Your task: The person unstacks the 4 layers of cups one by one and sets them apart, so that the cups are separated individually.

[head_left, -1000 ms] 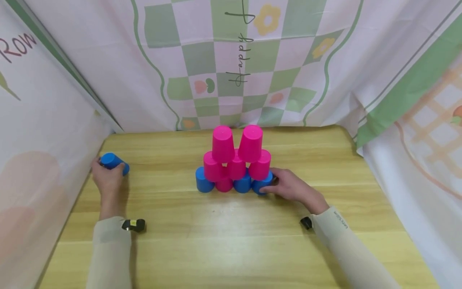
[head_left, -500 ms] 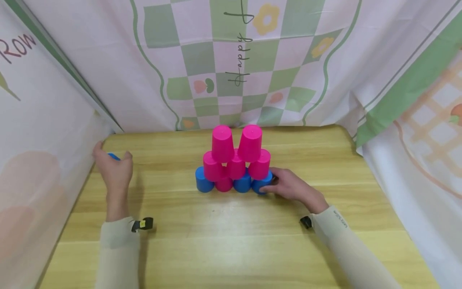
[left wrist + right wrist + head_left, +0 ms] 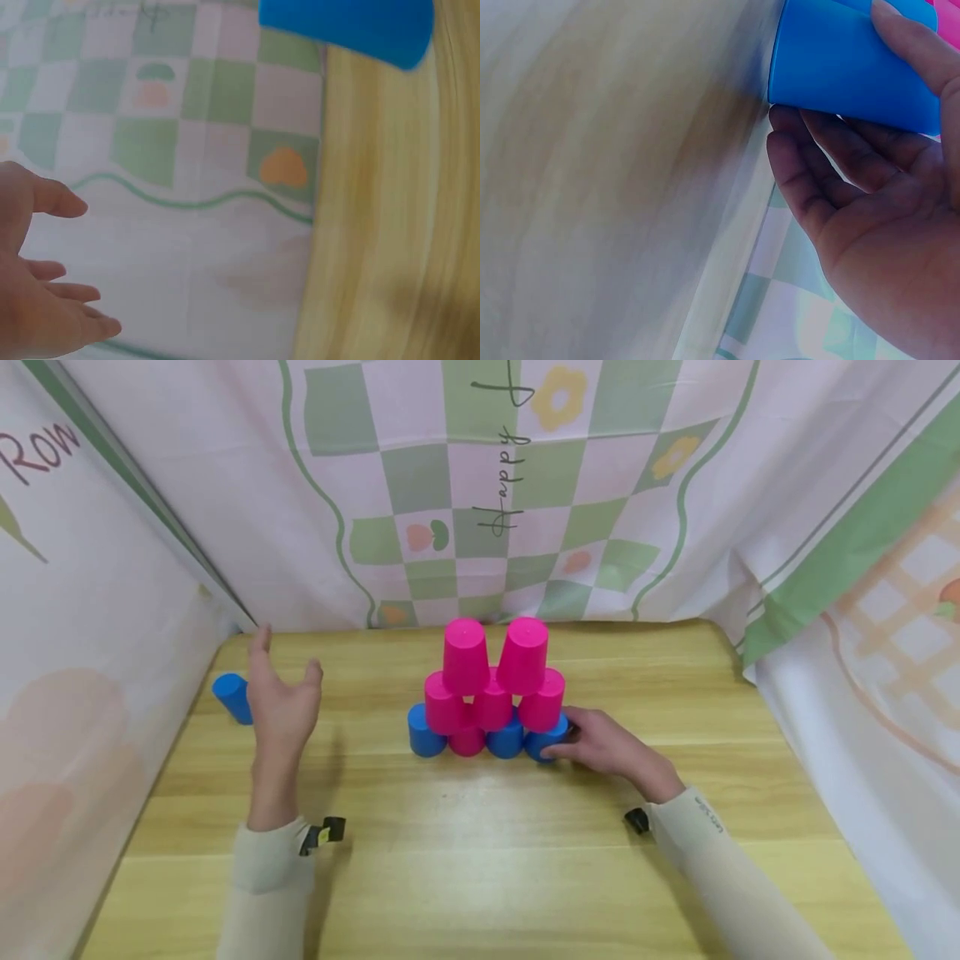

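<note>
Upside-down cups form a pyramid in the head view: two pink cups (image 3: 465, 658) on top, three pink cups (image 3: 492, 702) below, and a bottom row of blue cups with one pink cup (image 3: 467, 742). My right hand (image 3: 603, 743) holds the rightmost blue cup (image 3: 545, 743) of that row, its thumb on the near side. In the right wrist view, the thumb and fingers (image 3: 802, 180) lie on either side of this blue cup (image 3: 847, 64). My left hand (image 3: 285, 706) is raised with fingers spread, holding nothing. Partly hidden behind it, a loose blue cup (image 3: 234, 698) stands at the left.
The wooden table (image 3: 450, 877) has a patterned curtain (image 3: 480, 568) along its back edge. White cloth walls close in the left and right sides. A black wrist camera (image 3: 324, 835) sits at the left cuff. One blue cup (image 3: 352, 26) shows at the left wrist view's top edge.
My left hand has let go of the loose blue cup and moved right, its fingers spreading. My right hand stays on its blue cup, and the pyramid stands as before.
</note>
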{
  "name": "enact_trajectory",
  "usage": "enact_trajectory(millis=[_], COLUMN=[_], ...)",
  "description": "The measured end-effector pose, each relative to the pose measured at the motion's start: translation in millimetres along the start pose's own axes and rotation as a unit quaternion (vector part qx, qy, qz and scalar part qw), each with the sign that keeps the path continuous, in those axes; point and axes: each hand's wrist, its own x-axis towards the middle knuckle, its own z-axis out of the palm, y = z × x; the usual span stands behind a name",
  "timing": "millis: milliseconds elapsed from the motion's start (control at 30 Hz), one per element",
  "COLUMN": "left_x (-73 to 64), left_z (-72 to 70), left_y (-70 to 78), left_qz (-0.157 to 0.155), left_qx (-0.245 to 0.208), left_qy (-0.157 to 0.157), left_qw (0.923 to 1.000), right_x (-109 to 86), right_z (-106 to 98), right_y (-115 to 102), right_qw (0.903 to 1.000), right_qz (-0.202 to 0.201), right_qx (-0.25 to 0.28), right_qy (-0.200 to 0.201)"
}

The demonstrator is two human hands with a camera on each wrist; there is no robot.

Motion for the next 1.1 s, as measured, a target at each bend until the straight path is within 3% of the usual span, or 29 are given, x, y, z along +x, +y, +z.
enact_trajectory(millis=[200,433,667,933,1100], left_x=[-12.7,-23.2,-35.3,-54.4,-60.0], left_z=[12.0,25.2,39.6,50.2,62.0], left_y=[15.0,34.4,55.2,93.9,102.9], left_qz=[0.052,0.100,0.130,0.128,0.134], left_qx=[-0.062,-0.151,-0.172,-0.203,-0.185], left_qy=[-0.039,-0.088,-0.134,-0.214,-0.239], left_qw=[0.9960,0.9795,0.9673,0.9470,0.9438], right_x=[-1.1,-1.4,-0.8,0.2,0.2], right_z=[0,-1,-1,-1,-1], right_y=[0,1,1,2,1], right_qw=[1.0000,1.0000,1.0000,1.0000,1.0000], right_qz=[0.008,0.005,0.008,-0.001,0.000], right_qx=[0.002,-0.001,0.002,-0.007,-0.003], right_qy=[-0.001,-0.003,-0.003,0.002,0.000])
